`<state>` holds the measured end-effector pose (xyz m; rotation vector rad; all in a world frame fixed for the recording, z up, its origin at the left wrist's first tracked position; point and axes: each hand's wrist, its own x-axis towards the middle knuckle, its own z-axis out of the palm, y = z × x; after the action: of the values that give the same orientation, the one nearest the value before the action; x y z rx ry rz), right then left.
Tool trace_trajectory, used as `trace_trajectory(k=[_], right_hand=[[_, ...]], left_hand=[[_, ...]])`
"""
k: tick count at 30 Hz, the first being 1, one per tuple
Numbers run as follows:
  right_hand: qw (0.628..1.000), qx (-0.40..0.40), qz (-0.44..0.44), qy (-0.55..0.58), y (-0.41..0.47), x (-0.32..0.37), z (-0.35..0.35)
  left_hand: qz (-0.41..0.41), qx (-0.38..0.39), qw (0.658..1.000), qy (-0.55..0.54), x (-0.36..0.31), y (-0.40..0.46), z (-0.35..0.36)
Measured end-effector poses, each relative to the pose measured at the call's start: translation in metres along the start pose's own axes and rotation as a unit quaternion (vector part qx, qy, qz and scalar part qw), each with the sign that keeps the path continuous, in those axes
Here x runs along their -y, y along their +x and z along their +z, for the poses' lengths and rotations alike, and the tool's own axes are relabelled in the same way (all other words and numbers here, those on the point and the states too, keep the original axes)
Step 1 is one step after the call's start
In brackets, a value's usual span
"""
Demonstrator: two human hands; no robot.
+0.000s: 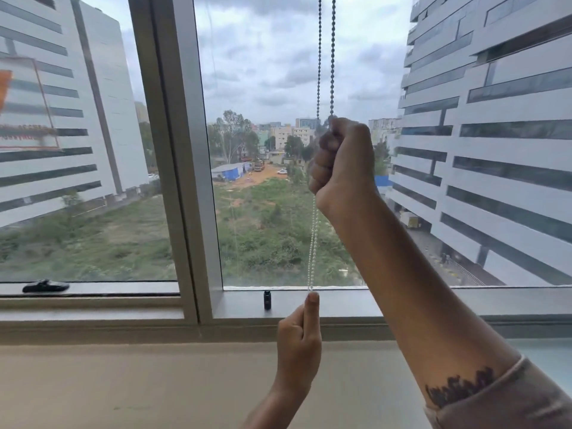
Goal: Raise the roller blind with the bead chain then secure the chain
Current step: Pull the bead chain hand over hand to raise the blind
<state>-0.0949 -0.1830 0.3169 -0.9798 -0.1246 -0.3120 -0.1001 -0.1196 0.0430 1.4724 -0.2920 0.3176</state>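
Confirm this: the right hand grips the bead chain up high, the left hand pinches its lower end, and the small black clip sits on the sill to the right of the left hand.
One detail is wrong. The head view shows the small black clip left of the left hand, not right. The right hand grips the bead chain high; the left pinches its lower end.

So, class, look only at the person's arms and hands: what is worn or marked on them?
Both hands, the right hand and the left hand, are bare: no gloves, rings or watch visible. The right forearm carries a dark tattoo with a jagged edge, just above a light, pale pinkish sleeve pushed up towards the elbow. No sleeve shows on the left arm.
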Motion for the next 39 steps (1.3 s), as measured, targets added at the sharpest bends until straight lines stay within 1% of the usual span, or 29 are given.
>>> trace_trajectory(k=[4, 7, 9, 11, 14, 17, 22, 27, 30, 35, 39], right_hand=[[0.997, -0.010, -0.061, -0.036, -0.010, -0.020, -0.008], [0.997, -0.007, -0.075, -0.028, -0.018, -0.031, -0.014], [0.997, -0.003, -0.076, -0.019, -0.022, -0.036, -0.018], [0.997, -0.002, -0.076, -0.018, -0.025, -0.042, -0.021], [0.998, -0.005, -0.065, -0.010, -0.029, -0.052, -0.029], [0.999, -0.009, -0.050, -0.008, -0.034, -0.063, -0.036], [0.999, -0.027, -0.043, -0.011, -0.040, -0.077, -0.046], [0.999, -0.034, -0.037, -0.022, -0.044, -0.093, -0.053], [0.999, -0.032, -0.021, -0.031, -0.045, -0.106, -0.058], [0.999, -0.029, -0.016, -0.038, -0.047, -0.125, -0.067], [0.999, -0.026, -0.013, -0.044, -0.053, -0.139, -0.075]], left_hand=[[-0.014, 0.057, 0.998, 0.014, 0.008, -0.009, -0.005], [-0.040, 0.116, 0.992, 0.002, 0.012, -0.015, -0.011], [-0.035, 0.131, 0.990, 0.032, 0.015, -0.016, -0.015], [-0.037, 0.131, 0.990, 0.047, 0.009, -0.012, -0.019], [-0.050, 0.075, 0.996, 0.002, -0.019, 0.011, -0.023], [-0.023, 0.035, 0.999, -0.032, -0.054, 0.044, -0.028], [0.037, 0.007, 0.996, -0.081, -0.126, 0.079, -0.028], [0.079, 0.042, 0.988, -0.127, -0.199, 0.101, -0.018], [0.076, 0.071, 0.984, -0.143, -0.236, 0.105, -0.011], [0.025, 0.113, 0.981, -0.158, -0.271, 0.106, 0.000], [-0.019, 0.113, 0.981, -0.155, -0.274, 0.107, 0.005]])
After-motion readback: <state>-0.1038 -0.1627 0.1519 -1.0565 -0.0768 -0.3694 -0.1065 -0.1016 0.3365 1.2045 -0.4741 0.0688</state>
